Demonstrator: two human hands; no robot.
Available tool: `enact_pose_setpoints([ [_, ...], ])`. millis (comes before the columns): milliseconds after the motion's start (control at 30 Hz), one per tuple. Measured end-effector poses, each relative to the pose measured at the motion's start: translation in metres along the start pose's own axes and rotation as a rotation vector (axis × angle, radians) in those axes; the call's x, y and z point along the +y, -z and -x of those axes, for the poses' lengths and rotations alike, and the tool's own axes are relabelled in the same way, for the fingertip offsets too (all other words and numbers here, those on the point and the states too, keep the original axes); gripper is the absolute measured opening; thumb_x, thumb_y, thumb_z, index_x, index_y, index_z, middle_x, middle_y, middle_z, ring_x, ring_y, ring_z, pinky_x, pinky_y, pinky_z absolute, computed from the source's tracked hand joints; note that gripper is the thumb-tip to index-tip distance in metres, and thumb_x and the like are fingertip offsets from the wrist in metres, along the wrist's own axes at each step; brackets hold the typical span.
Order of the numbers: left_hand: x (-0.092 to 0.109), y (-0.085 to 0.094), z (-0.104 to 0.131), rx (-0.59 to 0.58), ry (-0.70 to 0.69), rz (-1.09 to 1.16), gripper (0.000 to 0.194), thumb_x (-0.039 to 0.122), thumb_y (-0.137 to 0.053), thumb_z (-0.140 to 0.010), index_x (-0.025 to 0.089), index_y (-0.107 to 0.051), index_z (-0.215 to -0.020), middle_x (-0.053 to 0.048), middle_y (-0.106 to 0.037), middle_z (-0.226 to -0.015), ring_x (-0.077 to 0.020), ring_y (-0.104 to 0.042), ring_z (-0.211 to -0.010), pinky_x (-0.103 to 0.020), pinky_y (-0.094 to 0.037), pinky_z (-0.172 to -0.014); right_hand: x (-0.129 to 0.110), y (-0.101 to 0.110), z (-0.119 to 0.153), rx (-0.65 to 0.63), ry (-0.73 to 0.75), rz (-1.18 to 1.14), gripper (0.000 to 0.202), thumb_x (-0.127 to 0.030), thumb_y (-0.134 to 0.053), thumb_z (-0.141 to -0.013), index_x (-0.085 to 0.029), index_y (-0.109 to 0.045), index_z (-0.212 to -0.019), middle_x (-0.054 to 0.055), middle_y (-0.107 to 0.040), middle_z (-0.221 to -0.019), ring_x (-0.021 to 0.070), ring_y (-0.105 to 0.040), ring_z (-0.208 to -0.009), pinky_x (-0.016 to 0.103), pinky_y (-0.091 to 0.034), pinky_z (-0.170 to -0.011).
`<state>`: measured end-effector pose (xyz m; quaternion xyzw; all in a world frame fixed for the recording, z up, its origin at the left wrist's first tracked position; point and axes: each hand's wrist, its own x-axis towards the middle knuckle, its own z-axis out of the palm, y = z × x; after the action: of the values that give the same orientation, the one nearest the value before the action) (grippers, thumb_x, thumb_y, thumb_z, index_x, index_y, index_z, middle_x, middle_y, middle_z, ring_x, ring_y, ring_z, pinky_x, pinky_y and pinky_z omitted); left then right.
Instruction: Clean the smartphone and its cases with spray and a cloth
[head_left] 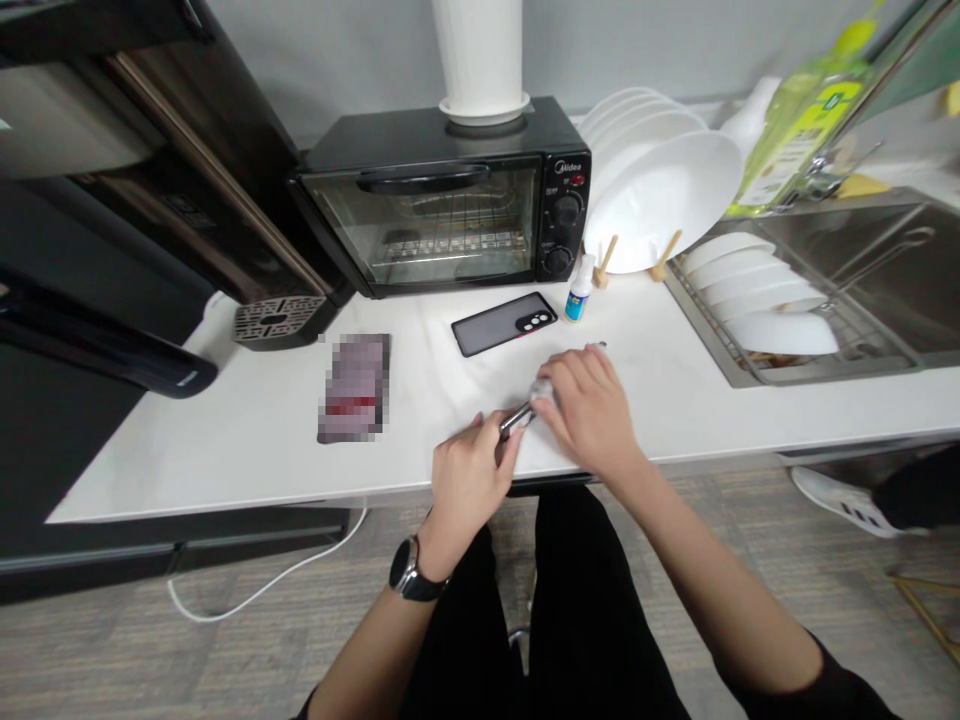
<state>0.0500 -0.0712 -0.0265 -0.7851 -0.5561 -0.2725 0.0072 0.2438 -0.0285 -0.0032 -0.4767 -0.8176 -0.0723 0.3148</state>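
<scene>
Near the counter's front edge, my left hand [470, 467] is closed around a slim dark object with a shiny edge [515, 420], perhaps a phone seen edge-on. My right hand [587, 405] is closed on a crumpled whitish cloth or tissue [541, 392], which touches the far end of that object. Behind my hands lies a phone case [504, 324], dark-rimmed with camera cutouts. A small white spray bottle with a blue label [577, 292] stands just right of the case. To the left a pixelated flat item [355, 388] rests on the white counter [247, 440].
A black toaster oven [442, 220] stands at the back, with a white pot [484, 60] on top. White plates [660, 200] stand in a rack beside the sink [885, 260], which holds bowls. A dark machine [217, 170] is at left. Another person's shoe [847, 500] shows at right.
</scene>
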Motion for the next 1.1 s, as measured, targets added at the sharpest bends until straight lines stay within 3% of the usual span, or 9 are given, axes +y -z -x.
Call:
enact_pose_setpoints([
  [167, 0.005, 0.003, -0.002, 0.034, -0.014, 0.041, 0.019, 0.033, -0.058, -0.107, 0.022, -0.07, -0.116, -0.001, -0.076, -0.074, -0.0181, -0.074, -0.065, -0.025, -0.054, -0.071, 0.025, 0.003, -0.01, 0.076, -0.24, 0.1, 0.042, -0.031, -0.027, -0.112, -0.021, -0.064, -0.093, 0.011, -0.069, -0.094, 0.0295, -0.06, -0.098, 0.051, -0.045, -0.107],
  [367, -0.004, -0.001, 0.0, -0.046, -0.032, -0.032, 0.016, 0.025, -0.058, -0.096, 0.018, -0.071, -0.091, -0.006, -0.075, -0.07, -0.0229, -0.074, -0.062, -0.029, -0.054, -0.063, -0.04, -0.007, 0.012, -0.067, 0.18, -0.149, 0.053, -0.049, -0.036, -0.111, -0.013, -0.054, -0.144, 0.015, -0.066, -0.142, 0.0303, -0.049, -0.143, 0.053, -0.022, -0.13],
  [467, -0.004, -0.001, 0.0, -0.023, -0.037, -0.021, 0.017, 0.025, -0.058, -0.098, 0.017, -0.071, -0.093, -0.006, -0.075, -0.069, -0.0235, -0.074, -0.062, -0.029, -0.053, -0.062, -0.03, -0.004, 0.008, -0.078, 0.19, -0.133, 0.052, -0.053, -0.035, -0.11, -0.014, -0.063, -0.131, 0.015, -0.07, -0.13, 0.0309, -0.057, -0.125, 0.053, -0.033, -0.122],
  [600, 0.004, 0.003, -0.002, 0.018, -0.022, 0.04, 0.019, 0.031, -0.058, -0.106, 0.02, -0.071, -0.116, -0.002, -0.077, -0.076, -0.019, -0.075, -0.066, -0.026, -0.055, -0.071, 0.016, 0.004, -0.012, -0.02, -0.109, 0.043, 0.048, -0.038, -0.027, -0.112, -0.021, -0.065, -0.091, 0.011, -0.068, -0.09, 0.0292, -0.058, -0.09, 0.048, -0.047, -0.094],
  [700, 0.006, 0.004, -0.003, 0.034, -0.023, 0.04, 0.019, 0.032, -0.06, -0.106, 0.021, -0.071, -0.117, -0.001, -0.075, -0.072, -0.0188, -0.074, -0.064, -0.026, -0.054, -0.071, 0.021, 0.004, -0.018, 0.013, -0.225, 0.086, 0.046, -0.033, -0.025, -0.112, -0.022, -0.065, -0.091, 0.011, -0.068, -0.092, 0.0295, -0.058, -0.093, 0.05, -0.047, -0.1],
  [833, -0.001, 0.0, -0.001, -0.012, -0.008, 0.006, 0.016, 0.025, -0.058, -0.101, 0.018, -0.073, -0.1, -0.004, -0.076, -0.072, -0.0206, -0.073, -0.062, -0.028, -0.051, -0.062, -0.025, -0.007, 0.0, 0.013, 0.01, -0.049, 0.042, -0.042, -0.033, -0.112, -0.018, -0.066, -0.121, 0.012, -0.072, -0.121, 0.0296, -0.058, -0.118, 0.055, -0.026, -0.127],
  [933, -0.006, -0.003, 0.001, -0.073, 0.0, -0.024, 0.015, 0.018, -0.061, -0.089, 0.019, -0.067, -0.075, -0.005, -0.073, -0.067, -0.0218, -0.07, -0.057, -0.029, -0.046, -0.054, -0.047, -0.013, 0.009, -0.023, 0.283, -0.13, 0.053, -0.053, -0.035, -0.111, -0.015, -0.063, -0.134, 0.014, -0.071, -0.132, 0.0292, -0.057, -0.125, 0.052, -0.031, -0.124],
  [1000, -0.005, -0.003, 0.001, -0.06, 0.0, -0.03, 0.014, 0.019, -0.061, -0.092, 0.018, -0.07, -0.081, -0.005, -0.074, -0.068, -0.0218, -0.071, -0.058, -0.029, -0.047, -0.056, -0.039, -0.011, 0.006, -0.026, 0.276, -0.119, 0.049, -0.051, -0.034, -0.112, -0.017, -0.067, -0.126, 0.012, -0.074, -0.12, 0.0282, -0.06, -0.111, 0.049, -0.04, -0.113],
  [1100, 0.0, 0.001, -0.001, -0.015, -0.007, -0.004, 0.019, 0.029, -0.057, -0.104, 0.018, -0.072, -0.108, -0.004, -0.076, -0.073, -0.0199, -0.074, -0.064, -0.027, -0.052, -0.066, 0.0, -0.004, -0.01, -0.017, 0.033, -0.017, 0.045, -0.038, -0.033, -0.113, -0.02, -0.07, -0.098, 0.009, -0.072, -0.093, 0.0268, -0.059, -0.09, 0.045, -0.045, -0.093],
])
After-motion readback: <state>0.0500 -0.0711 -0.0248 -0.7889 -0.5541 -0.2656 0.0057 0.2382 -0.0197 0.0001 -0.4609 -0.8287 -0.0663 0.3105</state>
